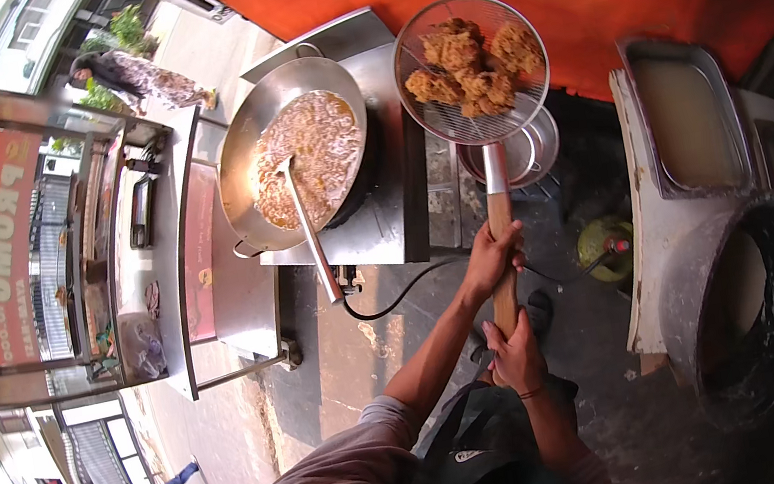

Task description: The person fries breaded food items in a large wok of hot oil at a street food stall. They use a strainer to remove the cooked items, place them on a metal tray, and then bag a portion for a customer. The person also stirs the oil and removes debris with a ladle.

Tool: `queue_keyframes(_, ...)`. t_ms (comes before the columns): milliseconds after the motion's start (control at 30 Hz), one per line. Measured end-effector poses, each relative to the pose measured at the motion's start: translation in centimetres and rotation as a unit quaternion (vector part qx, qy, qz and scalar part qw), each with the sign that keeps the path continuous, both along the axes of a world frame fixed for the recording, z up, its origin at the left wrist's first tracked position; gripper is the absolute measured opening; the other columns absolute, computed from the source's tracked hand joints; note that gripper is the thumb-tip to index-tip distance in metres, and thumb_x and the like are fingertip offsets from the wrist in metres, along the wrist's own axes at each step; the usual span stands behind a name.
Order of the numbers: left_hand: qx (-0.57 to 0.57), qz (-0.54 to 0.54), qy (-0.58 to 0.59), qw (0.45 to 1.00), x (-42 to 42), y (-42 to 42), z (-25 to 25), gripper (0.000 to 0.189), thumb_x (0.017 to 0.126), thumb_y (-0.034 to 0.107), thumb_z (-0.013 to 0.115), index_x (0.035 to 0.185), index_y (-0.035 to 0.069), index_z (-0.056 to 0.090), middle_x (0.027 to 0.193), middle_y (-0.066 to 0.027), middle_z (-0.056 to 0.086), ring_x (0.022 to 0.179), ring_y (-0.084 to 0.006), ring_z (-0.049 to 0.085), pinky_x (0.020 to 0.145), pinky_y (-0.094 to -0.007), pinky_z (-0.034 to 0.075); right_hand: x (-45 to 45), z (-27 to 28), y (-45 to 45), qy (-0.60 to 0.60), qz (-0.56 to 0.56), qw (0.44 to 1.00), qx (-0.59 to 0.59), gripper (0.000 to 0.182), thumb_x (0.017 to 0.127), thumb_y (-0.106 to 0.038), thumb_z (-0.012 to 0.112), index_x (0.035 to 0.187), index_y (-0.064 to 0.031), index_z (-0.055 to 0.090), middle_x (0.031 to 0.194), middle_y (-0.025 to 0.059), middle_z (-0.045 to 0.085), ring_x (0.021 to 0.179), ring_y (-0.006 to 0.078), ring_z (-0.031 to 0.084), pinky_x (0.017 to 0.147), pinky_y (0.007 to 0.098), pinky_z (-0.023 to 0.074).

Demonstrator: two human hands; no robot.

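My left hand (495, 261) grips the wooden handle (501, 212) of a wire-mesh strainer (516, 119) partway along. Closer to my body, my right hand (517, 356) is closed around the handle's lower end. Several pieces of golden-brown fried food, apparently battered chicken (454, 53), lie in the strainer's mesh. It is held up to the right of a large metal wok (238, 189). Bubbling, foamy oil (310, 140) fills the middle of the wok. A long-handled metal spatula (310, 235) rests in the oil, its handle extending over the wok's near rim.
The wok sits on a metal stove stand (385, 231). Partly under the strainer is a metal pot (547, 140). A hose (400, 302) runs toward a green gas cylinder (598, 254). Rightward are a tray (740, 133) of cloudy liquid and a basin (680, 294). A food cart (191, 273) stands left; passers-by walk beyond.
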State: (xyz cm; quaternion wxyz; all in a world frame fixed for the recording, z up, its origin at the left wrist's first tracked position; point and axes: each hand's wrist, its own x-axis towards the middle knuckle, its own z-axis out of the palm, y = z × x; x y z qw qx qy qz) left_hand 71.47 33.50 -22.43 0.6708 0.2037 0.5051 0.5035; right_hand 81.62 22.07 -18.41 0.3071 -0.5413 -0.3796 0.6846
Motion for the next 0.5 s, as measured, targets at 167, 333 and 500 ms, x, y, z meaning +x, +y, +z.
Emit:
queue_keyframes(167,-0.037,-0.018,-0.002,0.999,0.4,-0.5,-1.7,0.024,0.089,0.023,0.058,0.097,0.007,0.042,0.067,-0.0020,0.049,0.047,-0.0108,0.050,0.042,-0.0258,0.043,-0.2,-1.1,-0.3,0.022,0.003,0.999,-0.046,0.027,0.089,-0.011,0.058,0.102,-0.0019,0.036,0.062,0.0037,0.045,0.041,0.0105,0.044,0.035,0.0265,0.0386)
queue_keyframes(333,-0.091,-0.036,0.062,0.993,1.4,0.0,-10.3,0.024,0.089,0.023,0.059,0.079,0.005,0.047,0.058,-0.0004,0.049,0.047,-0.0096,0.050,0.041,-0.0257,0.042,0.8,-5.4,1.7,0.019,0.014,0.992,-0.123,0.025,0.087,-0.011,0.059,0.096,-0.0038,0.036,0.062,0.0034,0.044,0.041,0.0097,0.043,0.034,0.0256,0.0385)
queue_keyframes(500,-0.055,-0.022,0.040,0.997,4.1,-1.2,-12.0,0.021,0.091,0.020,0.056,0.082,0.004,0.045,0.060,-0.0011,0.047,0.046,-0.0101,0.049,0.041,-0.0259,0.042,2.7,-7.0,0.5,0.038,-0.009,0.992,-0.120,0.025,0.087,-0.012,0.060,0.096,-0.0053,0.037,0.062,0.0023,0.044,0.041,0.0088,0.042,0.035,0.0246,0.0375)
